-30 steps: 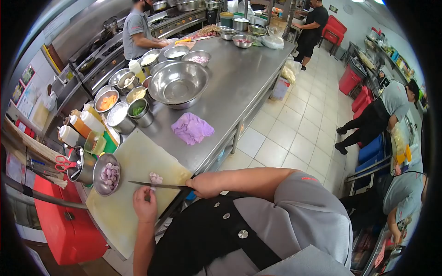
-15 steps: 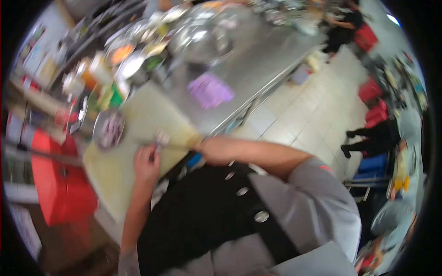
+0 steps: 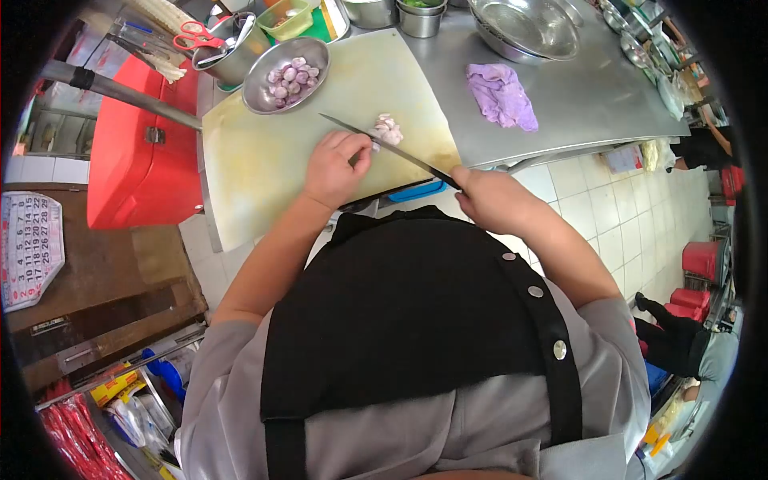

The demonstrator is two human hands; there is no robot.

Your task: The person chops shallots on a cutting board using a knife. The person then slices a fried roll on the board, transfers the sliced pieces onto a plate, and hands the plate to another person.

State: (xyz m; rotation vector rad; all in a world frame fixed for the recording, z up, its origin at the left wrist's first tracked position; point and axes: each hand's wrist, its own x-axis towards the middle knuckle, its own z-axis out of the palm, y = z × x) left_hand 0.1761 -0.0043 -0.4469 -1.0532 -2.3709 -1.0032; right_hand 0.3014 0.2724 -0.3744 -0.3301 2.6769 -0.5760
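Observation:
My right hand (image 3: 498, 198) is closed round the dark handle of a kitchen knife (image 3: 400, 152). The blade points up and left over the pale cutting board (image 3: 264, 172), its tip near the board's middle. Against the far side of the blade lies a small pile of sliced shallots (image 3: 387, 128). My left hand (image 3: 336, 166) rests on the board just on the near side of the blade, fingers curled, with a pale bit of shallot (image 3: 375, 146) showing at the fingertips; the rest is hidden. Peeled shallots (image 3: 291, 82) fill part of a steel bowl (image 3: 258, 86) at the board's far left.
A purple cloth (image 3: 502, 96) lies on the steel table (image 3: 560, 128) right of the board. Behind it stands a perforated steel bowl (image 3: 528, 28). Red-handled scissors (image 3: 197, 37) stick out of a metal pot (image 3: 244, 60). A red box (image 3: 140, 152) is at left. A person (image 3: 680, 340) stands far right.
My view has turned and steadied, so the board and hands appear higher and further right. My right hand keeps hold of the knife; my left hand stays beside the blade.

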